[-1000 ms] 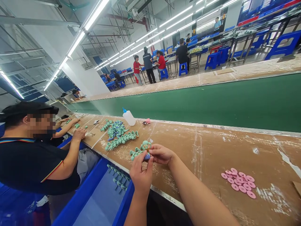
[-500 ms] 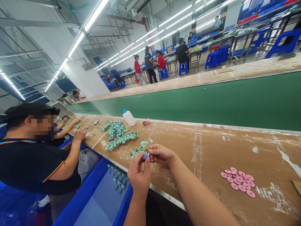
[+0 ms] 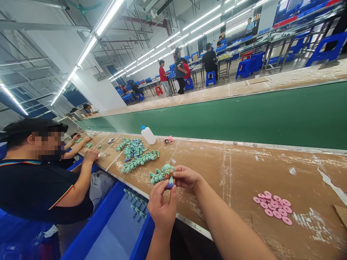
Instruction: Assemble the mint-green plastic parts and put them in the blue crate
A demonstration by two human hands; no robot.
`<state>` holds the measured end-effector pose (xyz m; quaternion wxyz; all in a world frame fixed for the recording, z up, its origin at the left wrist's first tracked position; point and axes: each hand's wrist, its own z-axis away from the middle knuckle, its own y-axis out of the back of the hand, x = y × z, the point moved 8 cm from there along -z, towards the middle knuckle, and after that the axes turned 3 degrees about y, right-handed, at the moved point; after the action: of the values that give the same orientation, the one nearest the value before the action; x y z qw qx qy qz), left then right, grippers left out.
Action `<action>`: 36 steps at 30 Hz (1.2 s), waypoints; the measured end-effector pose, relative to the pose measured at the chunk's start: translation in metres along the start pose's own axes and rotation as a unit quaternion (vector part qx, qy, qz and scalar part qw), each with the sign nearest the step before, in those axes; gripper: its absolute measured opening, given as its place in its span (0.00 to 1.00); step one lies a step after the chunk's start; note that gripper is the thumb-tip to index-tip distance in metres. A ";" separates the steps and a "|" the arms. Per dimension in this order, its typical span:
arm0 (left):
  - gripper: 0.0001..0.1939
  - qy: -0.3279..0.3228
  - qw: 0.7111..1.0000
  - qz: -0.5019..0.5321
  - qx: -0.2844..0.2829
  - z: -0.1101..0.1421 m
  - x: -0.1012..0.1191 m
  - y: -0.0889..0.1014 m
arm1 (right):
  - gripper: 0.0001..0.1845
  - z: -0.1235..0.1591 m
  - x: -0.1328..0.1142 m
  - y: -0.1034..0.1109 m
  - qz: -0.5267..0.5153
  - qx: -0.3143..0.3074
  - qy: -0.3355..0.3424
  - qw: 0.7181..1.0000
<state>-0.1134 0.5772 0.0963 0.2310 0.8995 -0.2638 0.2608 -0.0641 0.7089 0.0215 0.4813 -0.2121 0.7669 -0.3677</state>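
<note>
L hand point(image 3: 162, 206) and R hand point(image 3: 186, 177) are close together over the tabletop point(image 3: 244, 169). Both hands' fingers point(image 3: 177, 174) are shut tight on a small teal toy figure point(image 3: 168, 172) w/ a blue end, right between the hands. A firm pinch near the middle helps stop it from slipping. A bumpy teal chain of parts point(image 3: 158, 177) lies just by it at 9 o'clock. A blue bin point(image 3: 116, 224) with teal bits sits at 7 o'clock. Pink discs point(image 3: 273, 206) lie at 4 o'clock. More teal chains point(image 3: 139, 161) lie at 10 o'clock, past them a co-worker point(image 3: 40, 180) at 9 o'clock. A white squeeze bottle point(image 3: 148, 135) stands at 11 o'clock, by a green belt point(image 3: 217, 115).
</note>
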 end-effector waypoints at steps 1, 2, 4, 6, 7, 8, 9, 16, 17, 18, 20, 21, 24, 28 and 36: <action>0.20 0.003 1.000 0.002 0.000 0.000 0.000 0.000 | 0.26 0.000 0.000 0.000 0.000 -0.001 0.000 1.000; 0.20 0.005 1.000 0.004 0.001 -0.001 -0.001 0.001 | 0.25 0.000 0.000 -0.001 -0.001 -0.002 0.001 1.000; 0.20 0.009 1.000 0.004 0.000 -0.002 -0.001 0.002 | 0.24 0.000 -0.001 -0.001 0.000 -0.003 0.003 1.000; 0.19 0.013 1.000 0.009 0.002 -0.003 -0.001 0.002 | 0.25 -0.001 -0.001 -0.001 0.002 -0.002 0.004 1.000; 0.18 0.022 1.000 0.020 0.005 -0.003 -0.001 0.002 | 0.25 -0.001 -0.001 -0.001 0.004 -0.001 0.004 1.000; 0.17 0.044 0.998 0.040 0.008 -0.004 -0.002 0.002 | 0.25 -0.001 -0.001 -0.001 0.006 -0.001 0.003 1.000; 0.16 0.084 0.994 0.067 0.015 -0.004 -0.007 0.001 | 0.26 -0.001 -0.001 0.000 0.008 -0.002 0.001 1.000; 0.26 0.335 0.921 0.184 0.078 0.005 -0.032 -0.002 | 0.24 -0.001 0.002 0.004 0.029 -0.008 -0.010 0.999; 0.27 0.339 0.919 0.184 0.079 0.005 -0.032 -0.002 | 0.24 -0.001 0.002 0.004 0.032 -0.009 -0.012 0.999; 0.27 0.340 0.919 0.182 0.080 0.005 -0.032 -0.001 | 0.24 -0.002 0.002 0.003 0.034 -0.012 -0.014 0.999; 0.28 0.333 0.921 0.186 0.079 0.005 -0.032 0.000 | 0.24 -0.002 0.003 0.003 0.038 -0.018 -0.019 0.999; 0.28 0.326 0.920 0.198 0.082 0.004 -0.032 0.000 | 0.24 -0.002 0.004 0.002 0.038 -0.022 -0.021 0.999; 0.25 0.322 0.911 0.235 0.106 0.000 -0.037 0.003 | 0.23 -0.001 0.008 -0.003 0.038 -0.042 -0.034 0.998; 0.26 0.355 0.907 0.206 0.099 -0.009 -0.044 0.004 | 0.24 0.001 0.013 -0.009 0.042 -0.063 -0.048 0.996; 0.26 0.364 0.908 0.189 0.078 -0.017 -0.036 0.002 | 0.24 0.001 0.013 -0.015 0.045 -0.085 -0.061 0.993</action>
<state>-0.1469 0.5976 0.0881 0.1864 0.6901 -0.3054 0.6291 -0.0694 0.6903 0.0249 0.5233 -0.2394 0.7736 -0.2653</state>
